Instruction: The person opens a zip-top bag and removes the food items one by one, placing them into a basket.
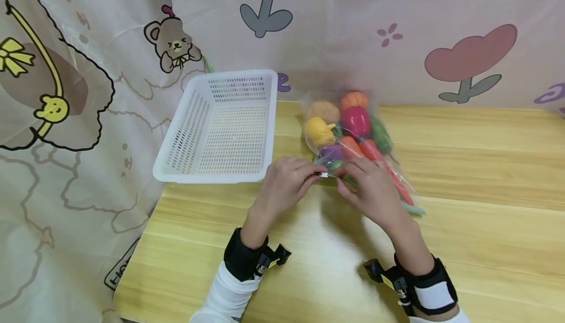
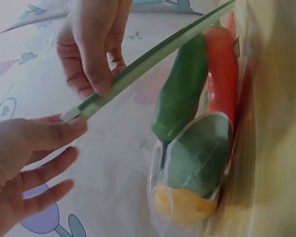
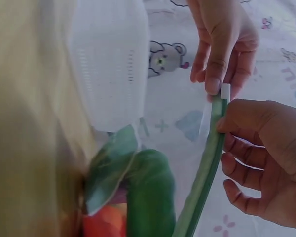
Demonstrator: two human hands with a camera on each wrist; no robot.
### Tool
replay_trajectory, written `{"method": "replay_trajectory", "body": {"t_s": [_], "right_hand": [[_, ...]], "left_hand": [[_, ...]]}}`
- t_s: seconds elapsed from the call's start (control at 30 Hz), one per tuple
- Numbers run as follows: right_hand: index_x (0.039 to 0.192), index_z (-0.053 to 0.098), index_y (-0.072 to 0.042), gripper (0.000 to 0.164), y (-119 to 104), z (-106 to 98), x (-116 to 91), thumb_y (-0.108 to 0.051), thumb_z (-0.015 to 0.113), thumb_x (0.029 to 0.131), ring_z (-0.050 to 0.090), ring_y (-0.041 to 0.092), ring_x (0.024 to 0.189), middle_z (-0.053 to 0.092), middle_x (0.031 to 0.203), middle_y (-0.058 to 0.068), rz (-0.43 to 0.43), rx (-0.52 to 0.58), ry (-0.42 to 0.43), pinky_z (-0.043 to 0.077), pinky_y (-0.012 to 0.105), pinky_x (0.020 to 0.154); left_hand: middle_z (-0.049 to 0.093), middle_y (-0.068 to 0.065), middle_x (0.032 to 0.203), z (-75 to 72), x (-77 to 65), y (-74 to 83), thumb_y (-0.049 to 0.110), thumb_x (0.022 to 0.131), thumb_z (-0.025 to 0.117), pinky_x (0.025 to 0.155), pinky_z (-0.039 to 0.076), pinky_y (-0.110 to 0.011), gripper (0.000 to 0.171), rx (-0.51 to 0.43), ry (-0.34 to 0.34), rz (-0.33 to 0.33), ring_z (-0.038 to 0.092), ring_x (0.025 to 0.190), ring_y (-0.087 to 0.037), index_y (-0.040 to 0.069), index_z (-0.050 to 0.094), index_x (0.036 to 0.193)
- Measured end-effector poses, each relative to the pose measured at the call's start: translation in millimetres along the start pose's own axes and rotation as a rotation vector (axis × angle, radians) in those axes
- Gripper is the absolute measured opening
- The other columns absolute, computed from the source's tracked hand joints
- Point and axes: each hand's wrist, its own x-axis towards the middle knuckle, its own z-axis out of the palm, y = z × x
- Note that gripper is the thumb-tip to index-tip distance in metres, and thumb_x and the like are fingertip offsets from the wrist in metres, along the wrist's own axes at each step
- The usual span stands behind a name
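Note:
A clear zip bag (image 1: pixel 399 175) of toy vegetables lies on the table, its green zip strip (image 2: pixel 153 57) raised toward me. Through the plastic show a magenta vegetable (image 1: pixel 355 121), a yellow pepper (image 1: pixel 320 132), a long red pepper (image 1: pixel 384 163) and a green pepper (image 2: pixel 180 94). My left hand (image 1: pixel 287 180) pinches the strip's end at the white slider (image 3: pixel 226 91) between thumb and forefinger. Close beside it, my right hand (image 1: pixel 372 188) pinches the strip with thumb and forefinger; its other fingers (image 3: pixel 246 197) are loosely bent.
A white perforated basket (image 1: pixel 269 121) stands left of the bag, near the back of the wooden table (image 1: pixel 485 166). Behind and to the left hangs a printed cloth (image 1: pixel 335 43). The table's left edge lies below the basket.

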Motion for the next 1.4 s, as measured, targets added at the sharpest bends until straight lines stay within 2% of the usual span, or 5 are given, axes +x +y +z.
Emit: {"method": "replay_trajectory", "body": {"t_s": [0.13, 0.37, 0.5, 0.77, 1.4], "right_hand": [[0.081, 0.065, -0.006, 0.012, 0.3, -7.1, 5.0, -0.004, 0.073, 0.072, 0.057, 0.017, 0.072, 0.064, 0.079, 0.004, 0.004, 0.016, -0.013, 0.040, 0.036, 0.067], [0.081, 0.065, -0.005, 0.015, -2.5, -14.3, 16.2, -0.007, 0.077, 0.072, 0.056, 0.021, 0.071, 0.064, 0.074, 0.006, -0.007, 0.051, 0.023, 0.042, 0.038, 0.073], [0.079, 0.065, -0.004, 0.014, -0.5, -14.1, 18.6, -0.008, 0.076, 0.071, 0.054, 0.021, 0.070, 0.064, 0.071, 0.006, -0.031, 0.060, 0.072, 0.034, 0.036, 0.067], [0.079, 0.064, -0.006, 0.012, 1.9, -12.1, 18.6, -0.011, 0.070, 0.071, 0.054, 0.018, 0.063, 0.062, 0.068, 0.005, -0.087, 0.067, 0.112, 0.035, 0.037, 0.067], [0.077, 0.064, -0.007, 0.011, 9.7, -17.3, 16.7, -0.016, 0.066, 0.072, 0.051, 0.013, 0.060, 0.060, 0.066, 0.003, -0.065, 0.090, 0.099, 0.030, 0.029, 0.063]], "left_hand": [[0.073, 0.005, 0.078, 3.4, 6.4, 1.4, 0.021, 0.083, 0.069, 0.054, 0.041, -0.018, 0.011, 0.047, 0.103, 0.008, 0.058, 0.062, -0.008, 0.019, 0.074, 0.092], [0.072, 0.005, 0.075, 4.1, 18.1, 4.2, 0.026, 0.080, 0.070, 0.050, 0.037, -0.018, 0.015, 0.079, 0.160, -0.005, 0.056, 0.061, -0.008, 0.016, 0.072, 0.091], [0.072, 0.006, 0.076, 3.0, 20.7, 4.5, 0.027, 0.080, 0.071, 0.052, 0.039, -0.019, 0.016, 0.076, 0.167, -0.015, 0.058, 0.064, -0.009, 0.015, 0.070, 0.090], [0.072, 0.008, 0.076, 4.7, 18.2, 1.0, 0.024, 0.081, 0.070, 0.051, 0.039, -0.017, 0.010, 0.013, 0.186, -0.005, 0.055, 0.062, -0.008, 0.015, 0.070, 0.085], [0.073, 0.004, 0.078, 5.1, 19.2, -1.5, 0.023, 0.080, 0.072, 0.048, 0.035, -0.015, 0.008, -0.029, 0.224, -0.027, 0.050, 0.058, -0.009, 0.015, 0.074, 0.082]]}}
